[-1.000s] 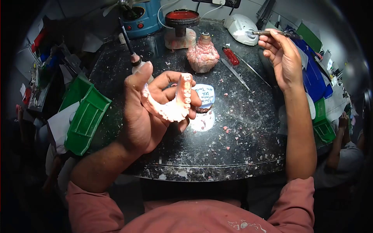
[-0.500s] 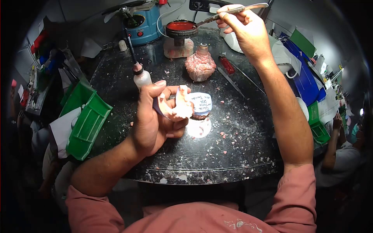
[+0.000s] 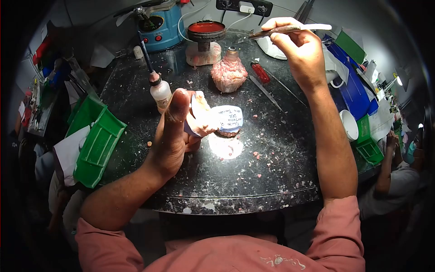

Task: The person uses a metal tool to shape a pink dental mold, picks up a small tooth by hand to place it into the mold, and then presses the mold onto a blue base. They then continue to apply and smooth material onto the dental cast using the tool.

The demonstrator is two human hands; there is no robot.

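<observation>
The denture cast (image 3: 199, 119), pale pink with a row of teeth, sits at the surface's (image 3: 272, 163) centre in your left hand (image 3: 174, 136), grip closed around it. At 12 o'clock a raised dish (image 3: 206, 28) holds red wax. Your right hand (image 3: 301, 50), raised at 1 o'clock, pinches a metal spatula (image 3: 290, 30)

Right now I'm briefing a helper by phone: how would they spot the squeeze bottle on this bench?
Start at the dark bench. Just beyond the left hand, which holds a denture, stands the squeeze bottle. It is the only small white bottle there, with a long dark nozzle slanting up and left.
</observation>
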